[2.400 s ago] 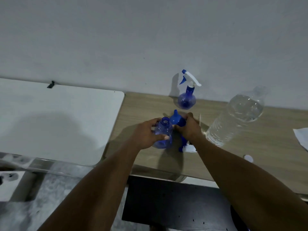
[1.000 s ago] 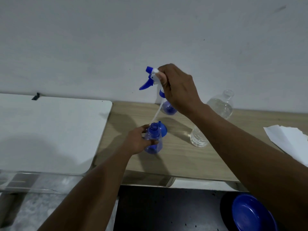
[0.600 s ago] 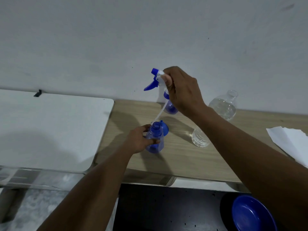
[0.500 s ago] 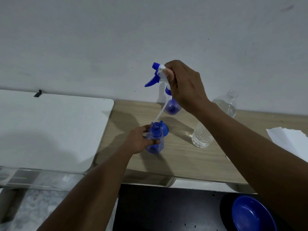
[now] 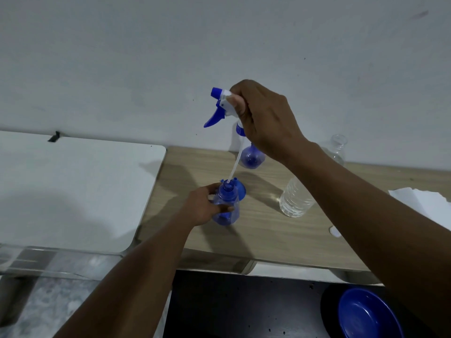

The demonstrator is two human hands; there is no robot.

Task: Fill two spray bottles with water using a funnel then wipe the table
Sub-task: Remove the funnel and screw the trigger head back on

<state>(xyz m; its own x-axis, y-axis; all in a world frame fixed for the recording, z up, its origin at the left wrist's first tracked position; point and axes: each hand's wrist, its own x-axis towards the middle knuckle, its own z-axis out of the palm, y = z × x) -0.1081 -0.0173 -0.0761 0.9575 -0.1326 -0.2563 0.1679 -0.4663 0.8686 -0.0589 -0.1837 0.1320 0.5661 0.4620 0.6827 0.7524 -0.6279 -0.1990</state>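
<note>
Looked like recapping bottle one: left hand (image 5: 202,208) fingers gripped the translucent blue plastic spray bottle (image 5: 225,209) on the wooden table (image 5: 268,230), right hand (image 5: 263,120) fingers pinched the white-and-blue trigger spray head (image 5: 220,106) above them, dip tube (image 5: 234,164) tip at the open neck. The blue plastic funnel (image 5: 241,191) lay just behind the left fingers; second fill unclear, wipe undone. 2.4 s earlier both hands were down at the neck.
</note>
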